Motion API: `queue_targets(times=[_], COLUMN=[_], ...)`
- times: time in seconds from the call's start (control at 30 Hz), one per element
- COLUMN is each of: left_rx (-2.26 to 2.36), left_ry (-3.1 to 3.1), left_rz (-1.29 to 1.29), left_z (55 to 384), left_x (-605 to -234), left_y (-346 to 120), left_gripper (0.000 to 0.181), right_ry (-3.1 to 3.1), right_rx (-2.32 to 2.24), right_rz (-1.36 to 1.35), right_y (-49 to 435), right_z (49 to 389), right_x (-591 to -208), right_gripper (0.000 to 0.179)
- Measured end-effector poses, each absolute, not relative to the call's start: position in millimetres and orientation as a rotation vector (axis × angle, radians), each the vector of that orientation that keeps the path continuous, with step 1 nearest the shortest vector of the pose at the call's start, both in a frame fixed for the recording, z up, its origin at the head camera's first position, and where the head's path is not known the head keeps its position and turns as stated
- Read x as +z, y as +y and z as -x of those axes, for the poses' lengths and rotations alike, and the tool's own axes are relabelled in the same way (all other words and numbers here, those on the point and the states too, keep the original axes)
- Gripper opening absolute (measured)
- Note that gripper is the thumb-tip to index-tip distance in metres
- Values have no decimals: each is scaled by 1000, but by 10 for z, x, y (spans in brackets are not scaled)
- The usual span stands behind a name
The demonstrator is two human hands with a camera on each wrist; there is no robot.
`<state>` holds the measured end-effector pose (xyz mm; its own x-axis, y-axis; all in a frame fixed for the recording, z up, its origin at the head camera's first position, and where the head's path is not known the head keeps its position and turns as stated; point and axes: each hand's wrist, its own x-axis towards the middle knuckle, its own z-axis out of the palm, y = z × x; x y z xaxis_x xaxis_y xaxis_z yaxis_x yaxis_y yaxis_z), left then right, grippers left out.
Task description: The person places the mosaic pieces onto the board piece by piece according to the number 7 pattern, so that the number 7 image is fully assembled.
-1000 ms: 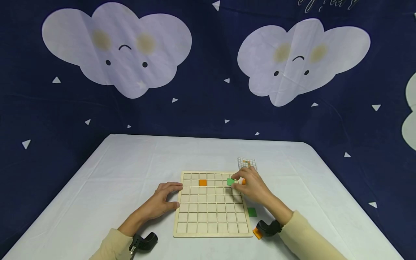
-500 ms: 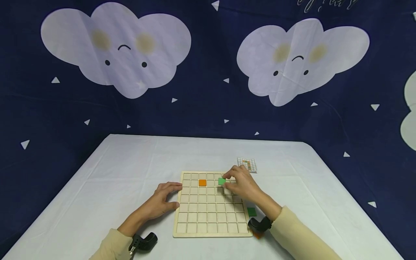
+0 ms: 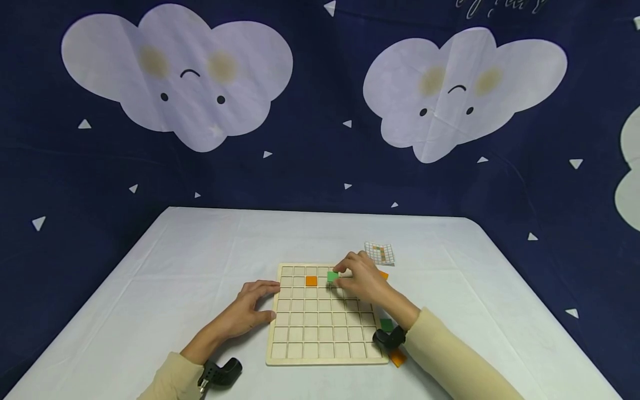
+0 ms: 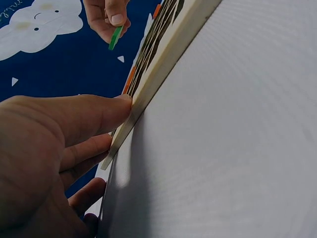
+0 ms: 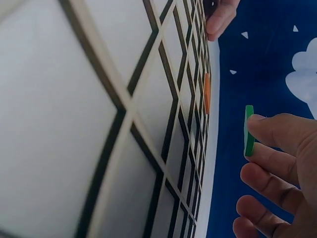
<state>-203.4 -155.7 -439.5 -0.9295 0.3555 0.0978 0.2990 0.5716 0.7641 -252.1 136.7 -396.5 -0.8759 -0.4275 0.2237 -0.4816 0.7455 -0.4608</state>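
Note:
My right hand [image 3: 362,278] pinches a green square tile [image 3: 332,276] between thumb and fingers. In the right wrist view the green tile [image 5: 249,131] stands out from the board with a gap between them. Beneath it lies a pale wooden grid board [image 3: 311,334]. One orange tile [image 3: 311,281] sits in a cell of the second row from the far edge, left of the held tile. My left hand [image 3: 250,305] rests at the board's left side, with spread fingers and thumb touching the edge. The left wrist view shows the left thumb [image 4: 111,110] against the board's rim.
Past the board's far right corner lies a small printed grid card [image 3: 381,254] with coloured squares. An orange tile [image 3: 384,275] peeks out behind the right hand. Along the right side lie a green tile [image 3: 386,325] and another orange tile [image 3: 397,358], near the black wrist camera [image 3: 390,337].
My right hand has carried the green tile leftward over the board, closer to the orange tile in the grid. The left hand and the board have stayed in place.

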Motion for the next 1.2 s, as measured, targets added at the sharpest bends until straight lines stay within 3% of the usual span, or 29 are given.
queue_targets(times=[1.2], left_rx=[1300], left_ry=[2725], left_rz=[-544], left_z=[2039], left_x=[-4407], left_y=[-1557], left_gripper=[53], right_ry=[-2916], right_rx=[746], right_rz=[-767], right_y=[1199], right_z=[2727], right_x=[-4092], right_gripper=[23])
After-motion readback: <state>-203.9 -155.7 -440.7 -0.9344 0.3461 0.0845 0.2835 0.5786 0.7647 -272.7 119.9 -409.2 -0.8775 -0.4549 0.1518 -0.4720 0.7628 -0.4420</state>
